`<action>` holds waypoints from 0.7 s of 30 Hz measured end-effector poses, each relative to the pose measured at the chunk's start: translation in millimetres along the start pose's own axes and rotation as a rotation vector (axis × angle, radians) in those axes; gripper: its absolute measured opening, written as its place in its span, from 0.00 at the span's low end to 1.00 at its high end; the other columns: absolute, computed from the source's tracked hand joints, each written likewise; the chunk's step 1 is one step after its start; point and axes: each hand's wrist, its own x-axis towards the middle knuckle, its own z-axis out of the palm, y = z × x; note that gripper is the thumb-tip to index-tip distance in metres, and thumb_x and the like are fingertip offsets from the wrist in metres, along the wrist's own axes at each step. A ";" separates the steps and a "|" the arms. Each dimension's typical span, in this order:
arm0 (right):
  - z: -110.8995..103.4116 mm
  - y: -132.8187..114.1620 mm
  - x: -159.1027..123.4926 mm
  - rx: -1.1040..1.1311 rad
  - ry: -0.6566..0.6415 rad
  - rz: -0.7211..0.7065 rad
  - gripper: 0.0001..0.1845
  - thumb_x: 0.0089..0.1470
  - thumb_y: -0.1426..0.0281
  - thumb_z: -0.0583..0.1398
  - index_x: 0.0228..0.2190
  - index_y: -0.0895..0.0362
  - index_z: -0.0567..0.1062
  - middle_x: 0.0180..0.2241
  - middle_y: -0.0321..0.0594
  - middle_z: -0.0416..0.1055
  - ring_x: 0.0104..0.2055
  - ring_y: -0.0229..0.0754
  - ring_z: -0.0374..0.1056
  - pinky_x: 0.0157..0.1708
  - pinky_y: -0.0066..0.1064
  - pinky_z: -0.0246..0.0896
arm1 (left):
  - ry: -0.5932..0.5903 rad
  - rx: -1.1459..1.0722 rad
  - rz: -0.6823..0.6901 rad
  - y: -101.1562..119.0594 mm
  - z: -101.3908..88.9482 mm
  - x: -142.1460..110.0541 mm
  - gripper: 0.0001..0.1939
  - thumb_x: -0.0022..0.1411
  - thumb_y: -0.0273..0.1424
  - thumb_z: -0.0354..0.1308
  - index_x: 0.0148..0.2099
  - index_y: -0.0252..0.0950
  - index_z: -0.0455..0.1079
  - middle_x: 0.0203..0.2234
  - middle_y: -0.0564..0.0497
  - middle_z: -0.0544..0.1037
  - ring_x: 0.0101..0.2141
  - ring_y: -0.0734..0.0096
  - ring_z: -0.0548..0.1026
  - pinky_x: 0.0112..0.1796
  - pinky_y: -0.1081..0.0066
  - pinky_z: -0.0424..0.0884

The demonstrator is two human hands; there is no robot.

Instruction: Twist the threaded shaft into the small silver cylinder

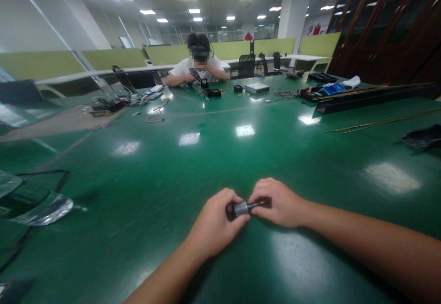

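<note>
Just above the green tabletop, both hands meet on a small silver-and-dark cylindrical part lying sideways. Fingers and thumb of my left hand curl round its thick silver body; the part's left end is dark and partly hidden by the palm. A thin dark shaft points right out of the body, and my right hand pinches it between thumb and fingers. Blur and the fingers keep me from telling exactly what kind of part this is.
Across the table a person bends over a black device. A clear plastic bag lies at left. Thin brass-coloured rods and a black channel lie at right. Loose cables and parts sit far left.
</note>
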 end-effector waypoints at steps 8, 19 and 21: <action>-1.6 3.2 -0.3 0.012 -0.002 -0.021 0.05 0.52 0.72 0.66 0.34 0.55 0.79 0.31 0.37 0.76 0.37 0.42 0.69 0.41 0.35 0.58 | -0.002 -0.001 -0.002 -2.0 0.2 0.7 0.08 0.56 0.28 0.64 0.36 0.36 0.67 0.30 0.53 0.72 0.31 0.68 0.70 0.33 0.70 0.64; -4.5 4.7 -1.2 0.031 -0.008 -0.026 0.06 0.52 0.72 0.66 0.34 0.56 0.79 0.32 0.38 0.77 0.38 0.42 0.70 0.41 0.35 0.59 | -0.001 -0.010 -0.010 -1.7 0.0 0.5 0.09 0.55 0.27 0.64 0.37 0.37 0.67 0.30 0.53 0.72 0.31 0.68 0.71 0.33 0.70 0.65; -5.3 4.9 -1.8 0.033 -0.009 -0.032 0.06 0.51 0.72 0.66 0.34 0.56 0.79 0.32 0.38 0.77 0.37 0.42 0.70 0.41 0.35 0.59 | -0.002 -0.013 -0.007 -1.4 -0.3 0.7 0.08 0.55 0.27 0.64 0.37 0.37 0.67 0.30 0.53 0.72 0.31 0.68 0.71 0.33 0.71 0.65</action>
